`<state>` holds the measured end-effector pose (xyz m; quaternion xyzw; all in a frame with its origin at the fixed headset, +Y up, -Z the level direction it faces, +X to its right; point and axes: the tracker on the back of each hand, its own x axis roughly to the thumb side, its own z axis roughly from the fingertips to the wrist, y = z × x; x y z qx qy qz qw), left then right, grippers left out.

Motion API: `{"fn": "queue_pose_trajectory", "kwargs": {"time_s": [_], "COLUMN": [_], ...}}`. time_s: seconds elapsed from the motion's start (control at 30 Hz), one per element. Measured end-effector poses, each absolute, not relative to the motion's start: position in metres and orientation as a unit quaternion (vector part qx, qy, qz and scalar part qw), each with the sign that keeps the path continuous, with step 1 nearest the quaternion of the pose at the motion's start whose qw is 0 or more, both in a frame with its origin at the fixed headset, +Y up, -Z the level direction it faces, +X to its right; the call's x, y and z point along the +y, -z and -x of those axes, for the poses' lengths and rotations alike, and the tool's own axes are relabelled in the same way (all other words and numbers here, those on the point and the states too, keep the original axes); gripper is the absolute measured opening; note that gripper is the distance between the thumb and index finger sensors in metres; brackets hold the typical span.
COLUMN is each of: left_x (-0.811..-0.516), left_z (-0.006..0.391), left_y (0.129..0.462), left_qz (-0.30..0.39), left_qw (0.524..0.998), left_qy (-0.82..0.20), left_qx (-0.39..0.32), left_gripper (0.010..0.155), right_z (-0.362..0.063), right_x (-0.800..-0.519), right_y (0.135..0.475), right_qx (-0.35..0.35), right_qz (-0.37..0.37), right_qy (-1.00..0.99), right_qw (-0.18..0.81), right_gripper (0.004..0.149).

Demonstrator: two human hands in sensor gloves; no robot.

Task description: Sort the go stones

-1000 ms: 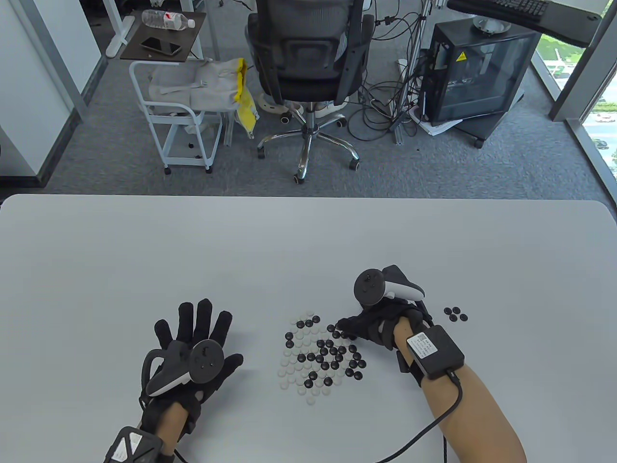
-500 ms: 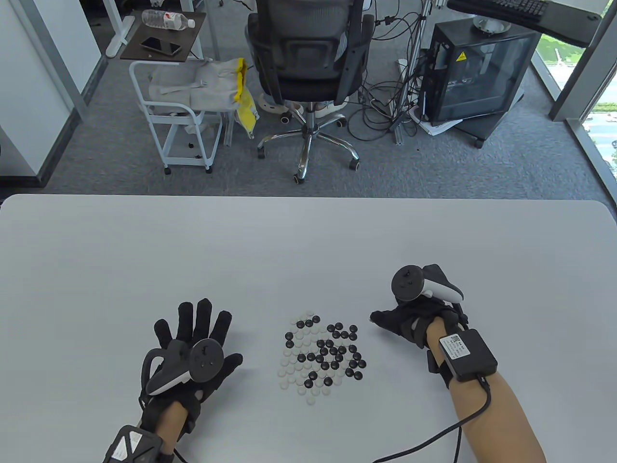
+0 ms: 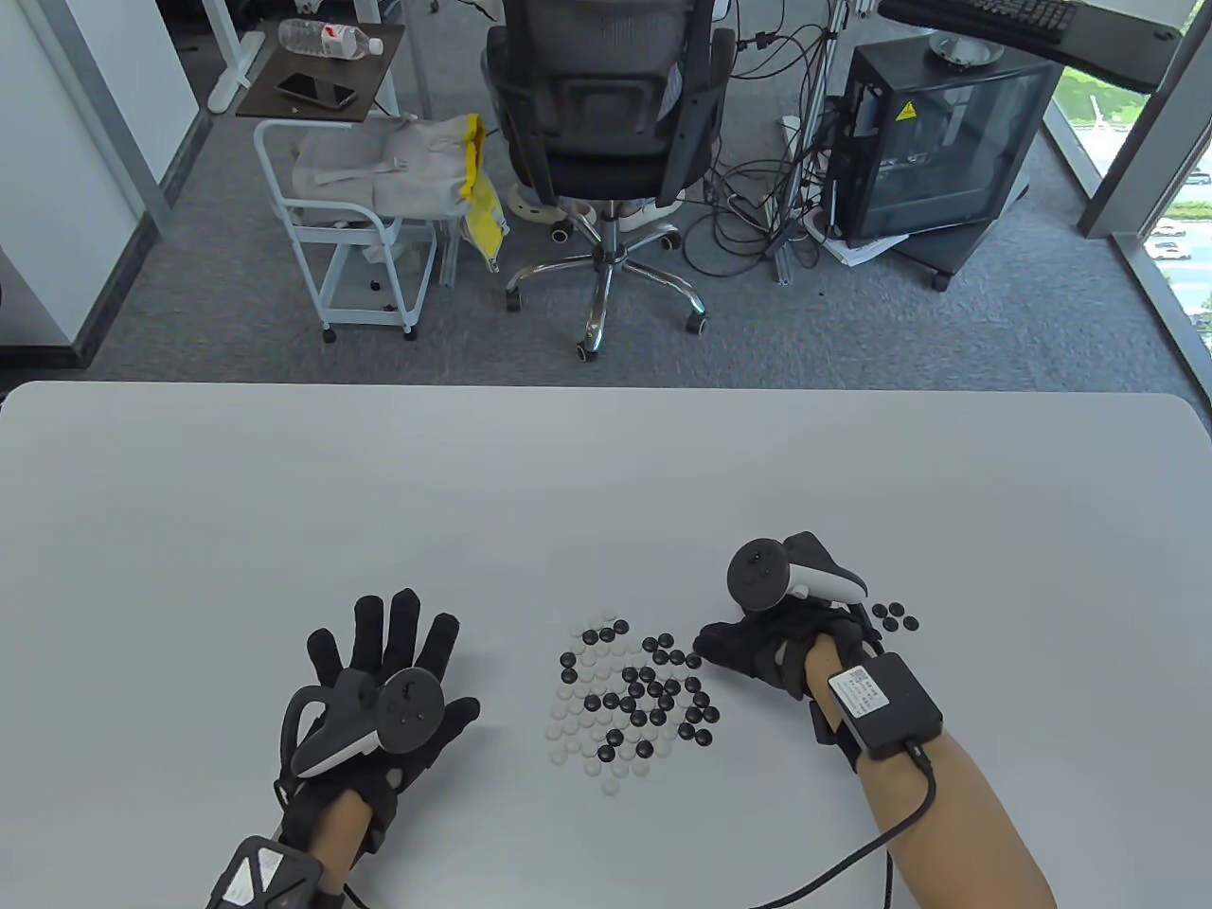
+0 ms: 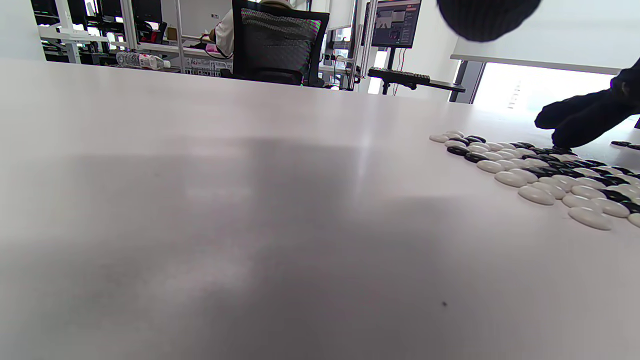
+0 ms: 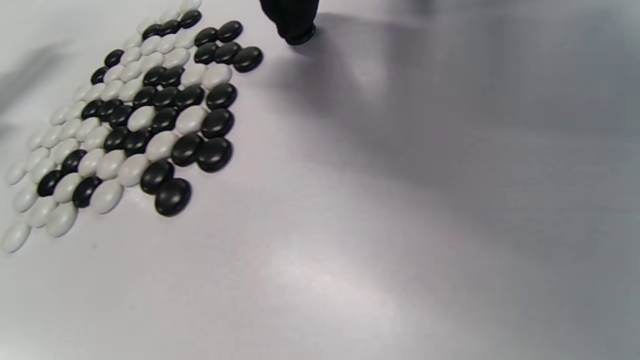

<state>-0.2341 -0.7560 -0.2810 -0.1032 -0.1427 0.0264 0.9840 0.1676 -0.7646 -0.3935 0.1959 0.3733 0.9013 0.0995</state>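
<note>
left hand (image 3: pixel 379 696): flat, fingers spread on tabletop (image 3: pixel 284 492) | right hand (image 3: pixel 772 644): fingertips at mixed stones (image 3: pixel 630 696) (grip unclear) | black stones (image 3: pixel 894 616) apart, right

On the worktop (image 3: pixel 606 473), the mixed cluster of stones (image 3: pixel 630 701) lies in the lower middle of the frame. My left hand (image 3: pixel 379 701) rests flat at lower left, well apart from it. My right hand (image 3: pixel 776 649) sits at the cluster's right edge. A small group of stones (image 3: pixel 894 616) lies just right of that hand.
</note>
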Motion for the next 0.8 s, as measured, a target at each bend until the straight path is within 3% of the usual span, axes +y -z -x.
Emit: {"fn": "queue_pose_trajectory", "kwargs": {"time_s": [0.5, 0.8], "left_x": [-0.756, -0.757], "left_z": [0.236, 0.234], "left_y": [0.282, 0.282], "left_qz": [0.105, 0.108], "left_qw": [0.984, 0.984], "left_qy": [-0.031, -0.024], "left_qx": [-0.141, -0.141], "left_gripper": [0.086, 0.086], "right_z": [-0.339, -0.343], "right_x": [-0.758, -0.77], "right_y": [0.366, 0.366], "right_qx": [0.359, 0.347], "right_qz": [0.021, 0.022], "right_qy": [-0.924, -0.928], "right_qw": [0.128, 0.133], "right_gripper": [0.067, 0.069]}}
